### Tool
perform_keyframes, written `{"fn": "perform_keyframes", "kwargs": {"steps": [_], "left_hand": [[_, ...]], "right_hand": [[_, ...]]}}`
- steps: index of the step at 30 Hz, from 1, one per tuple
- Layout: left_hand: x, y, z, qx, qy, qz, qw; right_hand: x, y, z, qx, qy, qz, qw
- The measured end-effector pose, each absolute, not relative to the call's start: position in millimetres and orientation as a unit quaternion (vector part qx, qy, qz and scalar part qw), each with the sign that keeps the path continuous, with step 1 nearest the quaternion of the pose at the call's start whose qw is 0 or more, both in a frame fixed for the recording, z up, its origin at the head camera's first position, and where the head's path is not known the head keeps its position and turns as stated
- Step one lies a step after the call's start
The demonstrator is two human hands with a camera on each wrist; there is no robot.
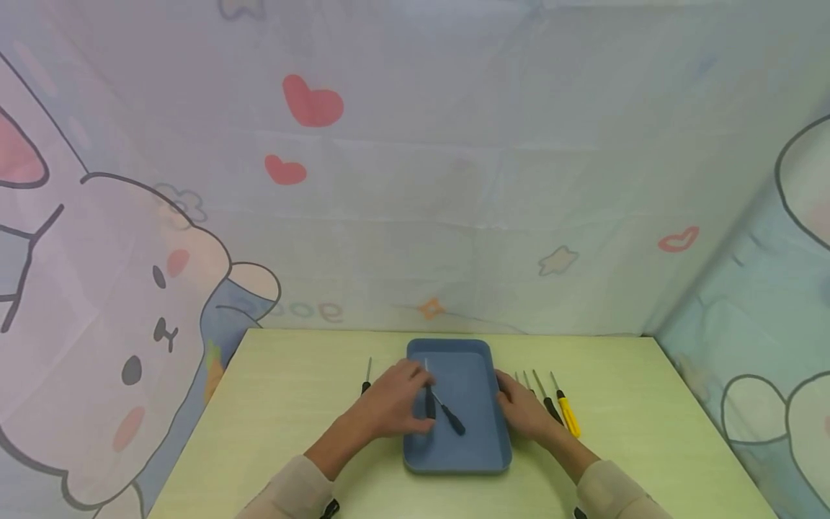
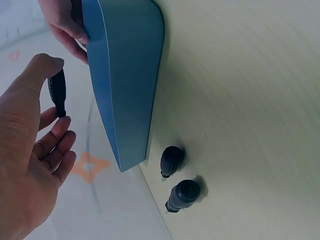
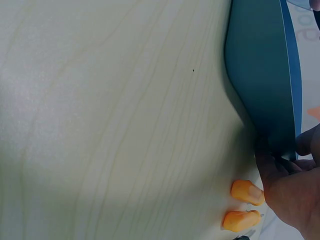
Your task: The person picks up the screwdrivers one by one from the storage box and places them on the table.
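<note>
Over the left part of a blue tray (image 1: pixel 476 450), my left hand (image 1: pixel 395 402) pinches a screwdriver (image 1: pixel 431 405) by its black handle. In the left wrist view, the thumb and index finger of that hand (image 2: pixel 30 145) hold the black handle (image 2: pixel 58 94) at its two ends, above the tray's rim. A second black-handled screwdriver (image 1: pixel 455 422) lies slantwise inside the tray. My right hand (image 1: pixel 524 409) grips the tray's right side wall, thumb at the rim and fingers outside, as the right wrist view also shows with the hand (image 3: pixel 295 185) at the wall (image 3: pixel 262 75).
Right of the tray lie several screwdrivers, among them a yellow-handled one (image 1: pixel 568 414) and a black-handled one (image 1: pixel 552 409), some partly behind my right hand. On the left, two black handles (image 2: pixel 172 161) (image 2: pixel 184 195) rest on the table (image 1: pixel 279 404). A printed cloth (image 1: pixel 415 216) hangs behind.
</note>
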State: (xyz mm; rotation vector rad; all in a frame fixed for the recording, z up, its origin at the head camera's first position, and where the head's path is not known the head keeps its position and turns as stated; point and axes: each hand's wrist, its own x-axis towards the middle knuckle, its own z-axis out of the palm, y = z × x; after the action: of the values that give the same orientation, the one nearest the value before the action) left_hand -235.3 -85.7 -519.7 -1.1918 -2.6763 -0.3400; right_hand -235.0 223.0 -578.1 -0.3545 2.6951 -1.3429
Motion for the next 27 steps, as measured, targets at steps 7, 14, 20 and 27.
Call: {"fn": "perform_keyframes", "kwargs": {"steps": [7, 14, 20, 27], "left_hand": [[-235, -92, -519, -0.392, -0.907, -0.126, 0.091], [-239, -100, -520, -0.386, -0.908, -0.13, 0.098], [-239, -107, -518, -0.384, -0.906, -0.132, 0.116], [-240, -114, -518, -0.38, -0.906, -0.136, 0.125]], "right_hand": [[-235, 223, -579, -0.118, 0.886, -0.446, 0.053], [-235, 223, -579, -0.12, 0.884, -0.448, 0.057], [-235, 223, -578, -0.124, 0.884, -0.448, 0.055], [-235, 222, -578, -0.123, 0.882, -0.45, 0.056]]}}
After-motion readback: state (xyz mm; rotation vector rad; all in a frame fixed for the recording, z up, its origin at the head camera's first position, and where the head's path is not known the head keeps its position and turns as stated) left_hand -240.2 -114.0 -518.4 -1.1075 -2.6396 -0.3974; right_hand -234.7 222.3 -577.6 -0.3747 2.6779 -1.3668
